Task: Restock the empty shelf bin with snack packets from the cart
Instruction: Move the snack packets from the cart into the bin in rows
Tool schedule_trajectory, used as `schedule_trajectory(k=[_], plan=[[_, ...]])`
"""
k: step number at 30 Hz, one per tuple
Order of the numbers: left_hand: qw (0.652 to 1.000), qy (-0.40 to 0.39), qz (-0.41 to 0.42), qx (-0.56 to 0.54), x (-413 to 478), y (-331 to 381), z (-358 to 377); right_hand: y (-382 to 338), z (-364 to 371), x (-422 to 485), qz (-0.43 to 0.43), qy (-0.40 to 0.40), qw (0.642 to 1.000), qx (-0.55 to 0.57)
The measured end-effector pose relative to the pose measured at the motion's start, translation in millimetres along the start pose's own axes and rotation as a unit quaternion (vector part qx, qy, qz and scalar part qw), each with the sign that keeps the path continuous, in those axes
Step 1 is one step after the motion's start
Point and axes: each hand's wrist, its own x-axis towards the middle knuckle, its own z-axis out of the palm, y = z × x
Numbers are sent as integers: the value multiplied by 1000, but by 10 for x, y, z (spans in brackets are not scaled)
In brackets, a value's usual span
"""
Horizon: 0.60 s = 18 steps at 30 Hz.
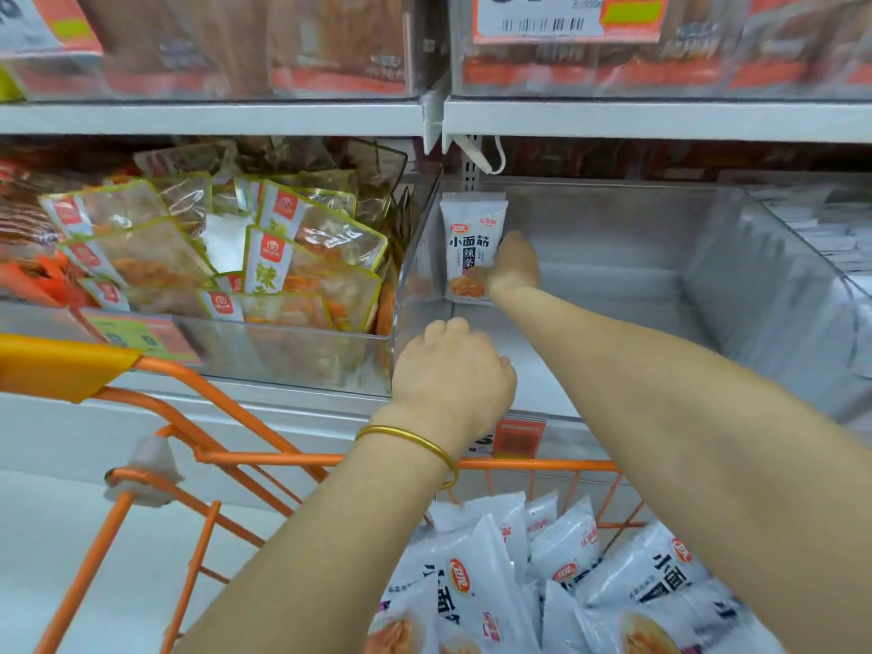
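A clear plastic shelf bin [708,276] stands on the middle shelf, holding a single white snack packet [472,233] upright at its back left corner. My right hand [512,264] reaches deep into the bin and grips that packet at its lower right edge. My left hand [453,375], with a gold bangle on the wrist, rests with curled fingers on the bin's front left rim. Several more white snack packets [542,573] lie piled in the orange cart [198,446] below.
The neighbouring bin [283,351] on the left is full of clear packets with green edges. Another bin [830,238] on the right holds white packs. The upper shelf [660,118] overhangs close above. An orange price tag [516,436] hangs on the shelf front.
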Motion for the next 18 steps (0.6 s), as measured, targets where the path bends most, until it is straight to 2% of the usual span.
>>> schedule_trajectory(k=[5,11,18], plan=[[1000,-4,-1,0,-12,11,-19,42,-16,30,14,-12,1000,24],[1000,-5,-1,-1,-27,18,-39,69,-34,62,-13,-37,999,-18],[1000,-1,2,-2,-28,11,-42,111,-77,84,-23,-64,998,-2]])
